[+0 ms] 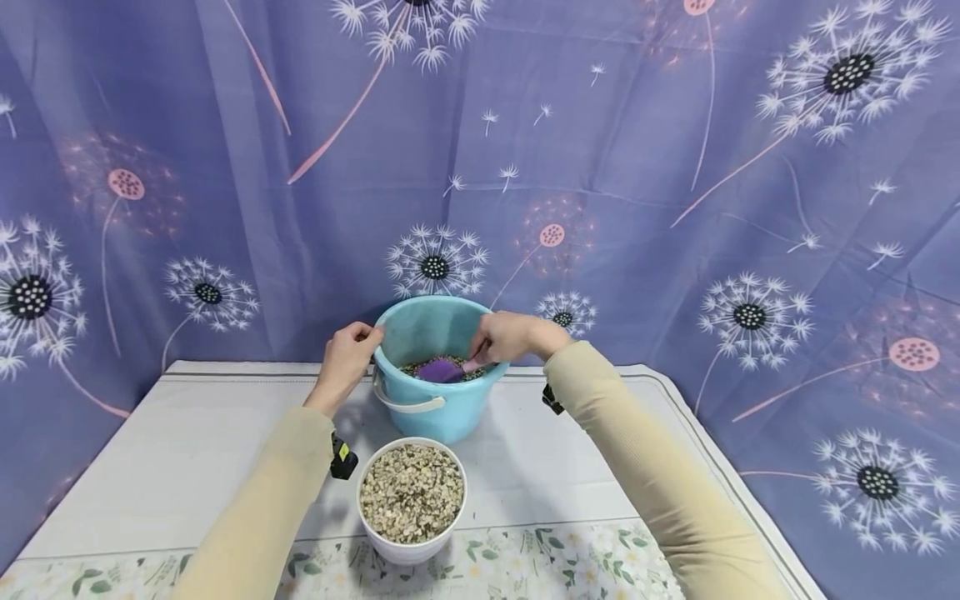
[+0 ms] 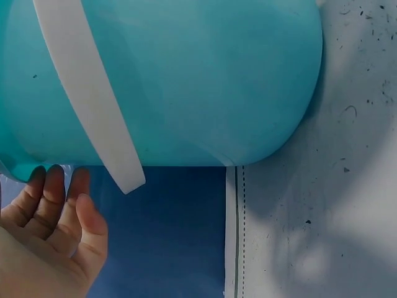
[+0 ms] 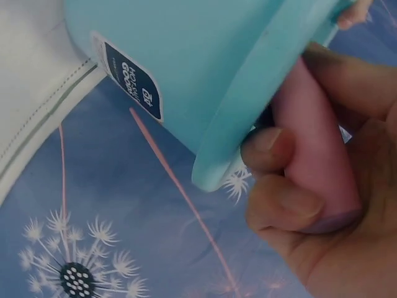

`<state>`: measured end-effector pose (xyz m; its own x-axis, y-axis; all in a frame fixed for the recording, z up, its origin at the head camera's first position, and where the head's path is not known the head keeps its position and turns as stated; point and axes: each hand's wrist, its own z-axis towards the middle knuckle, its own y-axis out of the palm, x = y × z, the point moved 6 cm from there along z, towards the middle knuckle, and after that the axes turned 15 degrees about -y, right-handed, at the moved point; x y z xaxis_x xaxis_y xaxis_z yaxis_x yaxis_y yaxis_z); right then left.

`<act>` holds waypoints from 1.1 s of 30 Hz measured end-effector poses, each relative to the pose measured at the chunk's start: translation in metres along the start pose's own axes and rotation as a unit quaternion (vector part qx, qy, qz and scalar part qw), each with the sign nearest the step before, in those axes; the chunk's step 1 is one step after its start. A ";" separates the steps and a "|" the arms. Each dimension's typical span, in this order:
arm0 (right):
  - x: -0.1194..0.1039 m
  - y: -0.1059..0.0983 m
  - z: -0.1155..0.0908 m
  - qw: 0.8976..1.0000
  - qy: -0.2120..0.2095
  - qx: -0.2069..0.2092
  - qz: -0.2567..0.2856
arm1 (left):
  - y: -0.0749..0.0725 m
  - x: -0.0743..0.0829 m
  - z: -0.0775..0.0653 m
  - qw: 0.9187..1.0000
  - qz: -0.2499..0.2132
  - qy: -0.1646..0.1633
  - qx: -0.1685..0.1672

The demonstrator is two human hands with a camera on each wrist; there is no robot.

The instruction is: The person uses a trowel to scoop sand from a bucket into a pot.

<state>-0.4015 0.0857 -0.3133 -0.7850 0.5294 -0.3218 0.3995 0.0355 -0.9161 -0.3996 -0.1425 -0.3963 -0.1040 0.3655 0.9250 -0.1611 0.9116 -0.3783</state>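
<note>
A light blue bucket (image 1: pixel 442 408) with a white handle (image 1: pixel 408 406) stands on the table, a loose grainy mix low inside it. At its left rim, my left hand (image 1: pixel 348 354) grips the edge. The left wrist view has that hand's fingertips (image 2: pixel 54 177) right at the rim. My right hand (image 1: pixel 510 336) reaches over the right rim, gripping the pink handle (image 3: pixel 313 149) of a small scoop. Its purple blade (image 1: pixel 440 370) is down in the bucket against the mix. In front stands a white pot (image 1: pixel 408 552), filled near its brim with pale and dark grains (image 1: pixel 412 492).
A white cloth (image 1: pixel 225 442) covers the table, with a leafy floral strip (image 1: pixel 540 562) along the near side. Dark crumbs are scattered on the cloth in the left wrist view. Behind the bucket hangs a blue-purple curtain (image 1: pixel 337 225) printed with dandelions.
</note>
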 end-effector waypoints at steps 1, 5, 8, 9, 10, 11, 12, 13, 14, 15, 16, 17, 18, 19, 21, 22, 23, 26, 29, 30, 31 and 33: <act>0.002 -0.001 -0.002 1.000 0.005 0.003 0.019 | 0.000 0.000 0.000 1.000 0.003 0.001 0.000; 0.009 -0.003 -0.009 0.997 0.026 0.022 0.076 | 0.002 0.001 0.001 1.000 0.008 -0.002 -0.002; 0.014 -0.005 -0.013 0.994 0.031 0.034 0.101 | 0.003 0.001 0.001 1.000 0.011 -0.004 -0.004; 0.015 -0.006 -0.015 0.992 0.035 0.040 0.112 | 0.003 0.001 0.002 1.000 0.014 -0.003 -0.004; 0.017 -0.006 -0.017 0.991 0.038 0.045 0.121 | 0.003 0.001 0.002 1.000 0.013 -0.004 -0.005; 0.018 -0.007 -0.019 0.989 0.042 0.050 0.133 | 0.003 0.001 0.002 1.000 0.014 -0.004 -0.006; 0.019 -0.007 -0.021 0.987 0.046 0.057 0.145 | 0.004 0.001 0.002 1.000 0.014 -0.006 -0.006; 0.020 -0.008 -0.023 0.984 0.048 0.065 0.156 | 0.004 0.002 0.002 1.000 0.014 -0.006 -0.006; 0.021 -0.009 -0.025 0.982 0.049 0.073 0.167 | 0.003 0.002 0.002 1.000 0.013 -0.007 -0.007; 0.022 -0.009 -0.027 0.981 0.048 0.080 0.172 | 0.003 0.003 0.002 1.000 0.013 -0.007 -0.008; 0.023 -0.009 -0.029 0.979 0.048 0.086 0.178 | 0.003 0.003 0.002 1.000 0.013 -0.008 -0.007; 0.024 -0.010 -0.030 0.978 0.046 0.093 0.182 | 0.003 0.002 0.002 1.000 0.014 -0.008 -0.007; 0.025 -0.010 -0.032 0.977 0.045 0.099 0.185 | 0.003 0.002 0.002 1.000 0.014 -0.009 -0.006; 0.027 -0.010 -0.034 0.975 0.045 0.105 0.188 | 0.003 0.002 0.002 1.000 0.015 -0.008 -0.006; 0.030 -0.011 -0.037 0.973 0.049 0.120 0.191 | 0.002 0.002 0.001 1.000 0.016 -0.009 -0.004; 0.031 -0.011 -0.039 0.971 0.052 0.127 0.196 | 0.002 0.002 0.001 1.000 0.017 -0.009 -0.003; 0.033 -0.010 -0.041 0.969 0.055 0.133 0.202 | 0.002 0.001 0.001 1.000 0.019 -0.009 -0.004; 0.036 -0.008 -0.046 0.961 0.064 0.149 0.224 | 0.001 0.002 0.000 1.000 0.018 -0.008 -0.004; 0.037 -0.006 -0.051 0.952 0.071 0.158 0.251 | 0.000 0.003 0.000 1.000 0.023 -0.009 -0.008; 0.037 -0.005 -0.052 0.951 0.072 0.161 0.254 | -0.001 0.003 0.000 1.000 0.024 -0.011 -0.010; 0.037 -0.004 -0.054 0.949 0.074 0.165 0.258 | -0.001 0.003 0.000 0.999 0.026 -0.013 -0.013; 0.037 -0.003 -0.057 0.948 0.073 0.170 0.259 | 0.000 0.003 0.000 0.999 0.031 -0.019 -0.021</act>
<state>-0.4049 0.1534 -0.3089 -0.4404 0.5140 -0.7361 0.5180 -0.5242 -0.6760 -0.4003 -0.1416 -0.3931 -0.1491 0.4153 0.8974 -0.1120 0.8946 -0.4326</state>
